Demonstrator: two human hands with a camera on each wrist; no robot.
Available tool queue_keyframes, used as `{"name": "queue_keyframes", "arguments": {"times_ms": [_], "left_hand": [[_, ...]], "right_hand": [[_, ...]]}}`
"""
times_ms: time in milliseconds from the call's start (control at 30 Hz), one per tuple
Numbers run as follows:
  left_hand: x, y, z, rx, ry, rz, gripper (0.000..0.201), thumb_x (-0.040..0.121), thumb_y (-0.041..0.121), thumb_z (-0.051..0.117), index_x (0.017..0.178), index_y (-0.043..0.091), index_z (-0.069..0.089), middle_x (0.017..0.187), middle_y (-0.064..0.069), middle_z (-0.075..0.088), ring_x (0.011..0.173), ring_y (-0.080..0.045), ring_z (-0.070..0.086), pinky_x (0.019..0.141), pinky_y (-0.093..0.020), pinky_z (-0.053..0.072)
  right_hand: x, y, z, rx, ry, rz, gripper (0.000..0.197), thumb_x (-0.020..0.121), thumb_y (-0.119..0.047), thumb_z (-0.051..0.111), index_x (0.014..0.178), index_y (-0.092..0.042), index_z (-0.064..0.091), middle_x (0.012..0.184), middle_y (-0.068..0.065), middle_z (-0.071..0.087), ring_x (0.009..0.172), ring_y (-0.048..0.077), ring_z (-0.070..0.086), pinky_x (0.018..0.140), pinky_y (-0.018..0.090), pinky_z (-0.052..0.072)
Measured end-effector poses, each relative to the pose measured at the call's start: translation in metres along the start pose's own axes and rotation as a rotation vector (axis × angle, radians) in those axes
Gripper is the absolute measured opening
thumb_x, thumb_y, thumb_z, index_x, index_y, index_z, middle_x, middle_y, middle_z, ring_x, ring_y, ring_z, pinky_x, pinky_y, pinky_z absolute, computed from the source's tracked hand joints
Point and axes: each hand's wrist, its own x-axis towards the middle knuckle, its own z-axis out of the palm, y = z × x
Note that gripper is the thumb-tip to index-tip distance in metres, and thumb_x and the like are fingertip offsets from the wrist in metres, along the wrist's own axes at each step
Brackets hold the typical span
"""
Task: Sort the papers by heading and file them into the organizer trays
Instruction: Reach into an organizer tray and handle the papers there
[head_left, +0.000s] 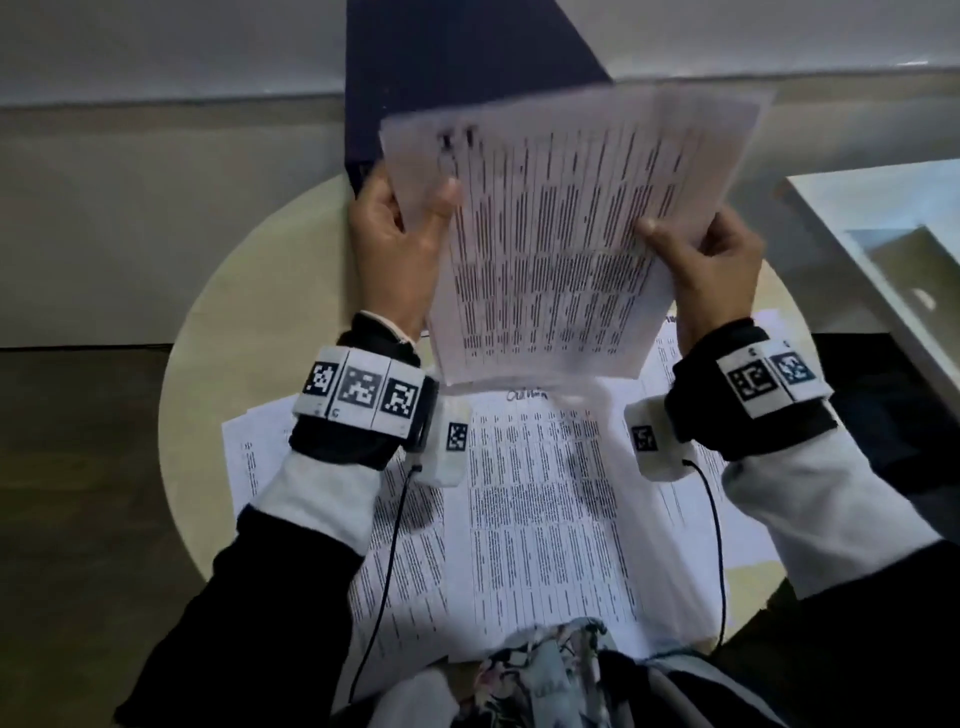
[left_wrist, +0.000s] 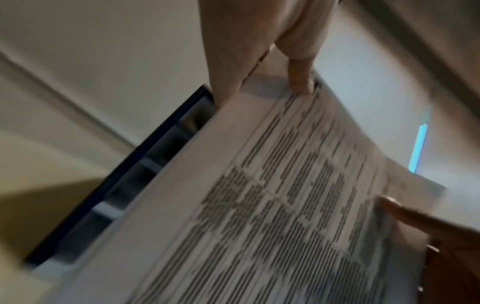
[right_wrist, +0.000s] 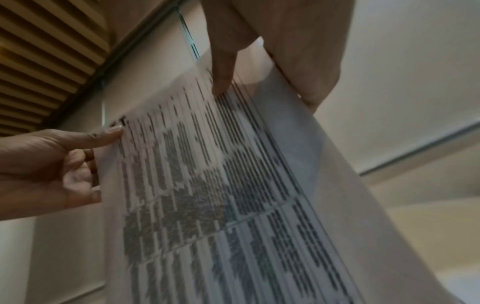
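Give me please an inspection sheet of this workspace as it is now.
Surface: round pale table.
Job's things: held papers raised in both hands; loose papers spread on the table; dark organizer behind.
Clutter: nothing seen.
Grippers: left hand and right hand each pinch the held papers.
Cables: black wrist cables hang over the loose papers.
Surroundings: white furniture edge at right.
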Motion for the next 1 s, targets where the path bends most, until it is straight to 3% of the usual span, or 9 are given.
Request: {"name": "queue_keyframes", "arguments": {"times_ms": [100, 233, 333, 400, 467, 567, 667, 833, 1000], "left_hand": [[-0.018, -0.021, -0.005, 0.051, -0.04, -0.179, 0.02, 0.08, 0.0, 0.067, 0.089, 0.014, 0.057, 0.08, 0.008, 0.062, 0.07, 0.006, 0.061, 0.073, -0.015, 0.051], [-0.031, -0.046, -0.008, 0.087, -0.089, -0.359, 0.028, 0.085, 0.0, 0.061, 0.113, -0.004, 0.058, 0.09, 0.004, 0.065, 0.074, 0.006, 0.063, 0.073, -0.008, 0.05], [-0.029, -0.057, -0.011, 0.162, -0.08, -0.382, 0.035, 0.089, 0.017, 0.059, 0.119, -0.002, 0.053, 0.114, -0.01, 0.062, 0.101, -0.017, 0.063, 0.093, -0.032, 0.051], [-0.027, -0.067, -0.012, 0.188, -0.048, -0.41, 0.042, 0.09, 0.026, 0.057, 0.124, 0.003, 0.05, 0.127, -0.011, 0.057, 0.118, -0.023, 0.055, 0.103, -0.041, 0.044], [-0.026, -0.079, -0.013, 0.226, -0.024, -0.474, 0.047, 0.091, 0.029, 0.055, 0.13, 0.004, 0.047, 0.133, -0.009, 0.054, 0.123, -0.023, 0.051, 0.106, -0.042, 0.04], [-0.032, -0.105, -0.018, 0.338, -0.053, -0.589, 0.034, 0.095, 0.017, 0.05, 0.127, 0.005, 0.051, 0.125, -0.01, 0.059, 0.115, -0.025, 0.055, 0.099, -0.03, 0.042], [-0.048, -0.134, -0.027, 0.451, -0.12, -0.765, 0.036, 0.096, 0.016, 0.046, 0.13, 0.004, 0.05, 0.127, -0.013, 0.057, 0.116, -0.028, 0.053, 0.1, -0.033, 0.041], [-0.06, -0.156, -0.036, 0.521, -0.17, -0.978, 0.036, 0.096, 0.018, 0.042, 0.13, 0.006, 0.05, 0.128, -0.018, 0.057, 0.119, -0.037, 0.051, 0.103, -0.044, 0.041], [-0.035, -0.162, -0.037, 0.503, -0.109, -0.957, 0.036, 0.097, 0.019, 0.04, 0.131, 0.012, 0.05, 0.13, -0.011, 0.057, 0.122, -0.037, 0.049, 0.104, -0.045, 0.039]], "right_hand": [[-0.018, 0.022, -0.004, -0.074, -0.005, 0.125, 0.021, 0.071, -0.001, 0.074, 0.082, -0.015, 0.063, 0.068, -0.016, 0.071, 0.066, 0.0, 0.065, 0.065, 0.019, 0.053], [-0.031, 0.039, -0.005, -0.183, -0.02, 0.192, 0.027, 0.078, -0.004, 0.071, 0.104, -0.003, 0.064, 0.073, -0.01, 0.069, 0.063, -0.009, 0.062, 0.063, 0.012, 0.051], [-0.024, 0.036, -0.002, -0.228, -0.002, 0.14, 0.022, 0.08, -0.006, 0.069, 0.101, -0.004, 0.061, 0.071, -0.011, 0.064, 0.059, -0.011, 0.058, 0.06, 0.01, 0.048], [-0.018, 0.035, 0.0, -0.318, 0.007, 0.085, 0.018, 0.08, -0.013, 0.066, 0.092, -0.01, 0.053, 0.075, -0.003, 0.059, 0.063, -0.004, 0.055, 0.061, 0.019, 0.047], [-0.014, 0.043, 0.0, -0.418, 0.0, 0.088, 0.017, 0.084, -0.013, 0.059, 0.092, -0.011, 0.045, 0.083, 0.005, 0.056, 0.066, 0.001, 0.054, 0.06, 0.025, 0.046], [-0.02, 0.068, -0.005, -0.536, -0.059, 0.255, 0.022, 0.089, -0.004, 0.05, 0.111, -0.004, 0.046, 0.098, 0.013, 0.063, 0.073, 0.006, 0.057, 0.058, 0.016, 0.043], [-0.036, 0.098, -0.013, -0.668, -0.127, 0.498, 0.033, 0.09, -0.004, 0.046, 0.122, -0.004, 0.043, 0.114, 0.019, 0.061, 0.086, 0.02, 0.056, 0.069, 0.029, 0.047], [-0.053, 0.13, -0.026, -0.759, -0.226, 0.782, 0.04, 0.09, -0.008, 0.048, 0.129, -0.007, 0.041, 0.103, 0.011, 0.053, 0.096, 0.025, 0.055, 0.093, 0.039, 0.045], [-0.054, 0.131, -0.029, -0.626, -0.218, 0.76, 0.029, 0.09, -0.006, 0.055, 0.118, -0.013, 0.05, 0.092, 0.007, 0.052, 0.081, 0.017, 0.052, 0.077, 0.03, 0.047]]}}
